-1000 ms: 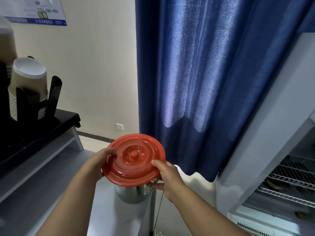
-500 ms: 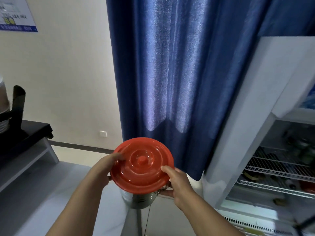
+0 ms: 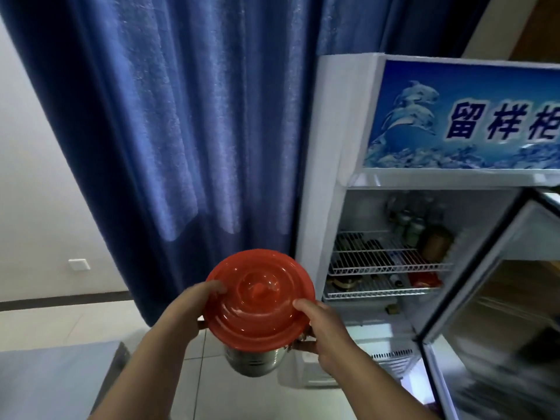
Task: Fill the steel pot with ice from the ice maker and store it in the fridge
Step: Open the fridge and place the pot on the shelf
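Note:
I carry the steel pot [image 3: 251, 360] in the air in front of me, covered by a round red lid [image 3: 259, 298]. My left hand [image 3: 189, 310] grips the pot's left side, thumb lying on the lid's rim. My right hand [image 3: 322, 331] grips the right handle, thumb on the lid as well. What the pot holds is hidden by the lid. The white fridge [image 3: 330, 153] stands just to the right with its glass door [image 3: 491, 298] swung open. Its wire shelves [image 3: 385, 269] carry bottles and jars.
A dark blue curtain [image 3: 181, 131] hangs behind the pot, down to the tiled floor [image 3: 60, 322]. The corner of a grey table [image 3: 57, 374] shows at lower left. A wall socket [image 3: 79, 264] sits low on the cream wall.
My view has turned right, so the fridge front and its open interior now fill the right side. The pot has left the table and hangs over the floor, nearer the fridge. Both hands keep their grip.

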A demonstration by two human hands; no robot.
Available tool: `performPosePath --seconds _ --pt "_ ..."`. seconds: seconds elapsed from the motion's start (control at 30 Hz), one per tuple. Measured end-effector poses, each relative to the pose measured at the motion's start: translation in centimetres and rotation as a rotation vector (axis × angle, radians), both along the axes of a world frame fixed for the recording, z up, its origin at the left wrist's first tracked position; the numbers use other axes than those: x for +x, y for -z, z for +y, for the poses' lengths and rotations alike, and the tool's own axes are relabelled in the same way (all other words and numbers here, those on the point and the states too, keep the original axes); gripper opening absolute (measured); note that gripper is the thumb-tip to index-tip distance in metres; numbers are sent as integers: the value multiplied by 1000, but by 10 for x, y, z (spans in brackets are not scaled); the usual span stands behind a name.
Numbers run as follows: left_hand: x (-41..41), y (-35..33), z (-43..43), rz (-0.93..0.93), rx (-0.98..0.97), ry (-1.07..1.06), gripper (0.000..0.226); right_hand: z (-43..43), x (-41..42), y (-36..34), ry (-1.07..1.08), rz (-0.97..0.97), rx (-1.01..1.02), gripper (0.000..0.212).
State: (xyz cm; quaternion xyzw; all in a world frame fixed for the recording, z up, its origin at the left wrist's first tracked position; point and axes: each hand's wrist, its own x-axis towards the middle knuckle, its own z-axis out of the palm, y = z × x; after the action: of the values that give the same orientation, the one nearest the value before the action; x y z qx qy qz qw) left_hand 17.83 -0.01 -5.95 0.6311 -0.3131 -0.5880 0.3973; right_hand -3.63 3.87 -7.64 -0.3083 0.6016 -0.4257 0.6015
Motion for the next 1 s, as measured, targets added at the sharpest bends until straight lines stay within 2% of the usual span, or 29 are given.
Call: performPosePath --seconds 0.1,0.23,0.47,0.73,0.9,1.0 --pt "-56 7 -18 32 29 81 39 -3 -57 2 52 -10 4 4" --pt "-130 13 -32 22 32 110 20 -10 -127 7 122 -6 9 8" --pt "-229 22 -50 68 50 146 15 -26 -223 13 221 33 18 10" --pt "-294 25 -92 76 36 214 10 -66 -285 16 267 18 27 13" --pt "-319 26 -137 107 45 279 27 -102 -309 15 322 34 18 14" --pt "-333 28 -166 155 28 285 29 -127 -321 14 367 45 -2 22"
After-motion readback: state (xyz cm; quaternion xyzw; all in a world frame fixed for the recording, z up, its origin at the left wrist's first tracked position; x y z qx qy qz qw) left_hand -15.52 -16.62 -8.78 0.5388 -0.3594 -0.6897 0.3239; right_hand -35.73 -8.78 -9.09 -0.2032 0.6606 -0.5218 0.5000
